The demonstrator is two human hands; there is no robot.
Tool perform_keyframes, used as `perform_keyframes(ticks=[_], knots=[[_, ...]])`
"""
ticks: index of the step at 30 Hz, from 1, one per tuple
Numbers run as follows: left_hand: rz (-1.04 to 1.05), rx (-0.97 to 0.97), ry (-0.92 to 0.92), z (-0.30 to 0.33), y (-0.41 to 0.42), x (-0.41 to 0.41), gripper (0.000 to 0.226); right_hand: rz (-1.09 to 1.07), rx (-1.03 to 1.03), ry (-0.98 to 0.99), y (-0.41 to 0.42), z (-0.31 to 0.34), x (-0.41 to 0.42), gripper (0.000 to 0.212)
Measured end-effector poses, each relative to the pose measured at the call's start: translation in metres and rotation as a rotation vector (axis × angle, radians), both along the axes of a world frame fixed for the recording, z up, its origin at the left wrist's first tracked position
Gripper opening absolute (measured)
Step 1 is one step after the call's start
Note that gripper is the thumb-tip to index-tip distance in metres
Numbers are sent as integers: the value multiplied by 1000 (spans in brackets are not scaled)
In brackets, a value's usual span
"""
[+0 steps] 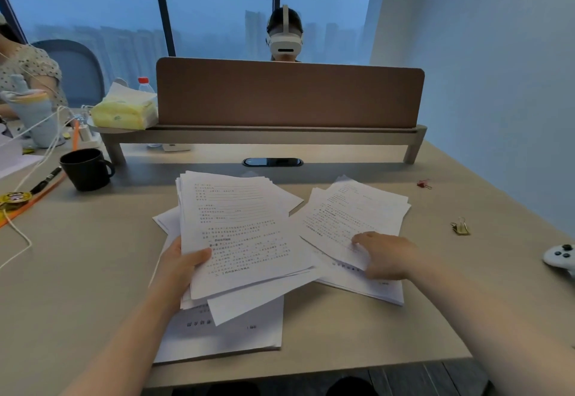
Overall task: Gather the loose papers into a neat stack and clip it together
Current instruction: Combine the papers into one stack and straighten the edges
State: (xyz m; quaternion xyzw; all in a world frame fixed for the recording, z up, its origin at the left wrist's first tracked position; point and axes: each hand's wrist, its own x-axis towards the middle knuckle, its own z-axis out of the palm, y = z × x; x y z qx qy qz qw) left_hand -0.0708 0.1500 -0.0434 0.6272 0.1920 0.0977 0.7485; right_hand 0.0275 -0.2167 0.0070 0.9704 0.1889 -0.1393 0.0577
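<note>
My left hand [182, 263] grips a thick, uneven bundle of printed papers [239, 227] by its lower left edge, thumb on top. More sheets [224, 330] lie flat beneath it near the table's front edge. To the right, a second loose pile of papers [348, 212] is spread on the table. My right hand [387, 254] rests on that pile's near part, fingers pressing on the top sheet; whether it pinches the sheet is unclear. A gold binder clip [461, 227] lies on the table right of the piles, and a red binder clip [423, 183] further back.
A black mug [85, 169] stands at the left, with a pen [46, 179], cables and a tissue pack [124, 111] behind. A brown divider [289, 94] on a shelf crosses the back. A white controller [560, 255] lies at the right edge. One person sits opposite, another at the left.
</note>
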Motion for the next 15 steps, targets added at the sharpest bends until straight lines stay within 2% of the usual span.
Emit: perform_keyframes(ticks=[3, 6, 9, 15], knots=[[-14, 13, 1, 0, -1, -1, 37, -4, -60, -5, 4, -3, 3, 66], [-17, 25, 4, 0, -1, -2, 37, 18, -135, -57, 10, -8, 4, 48], [-5, 8, 5, 0, 1, -3, 37, 16, -128, -206, 7, -13, 4, 39], [16, -93, -53, 4, 0, -6, 36, -92, 61, -310, -12, -5, -2, 59]])
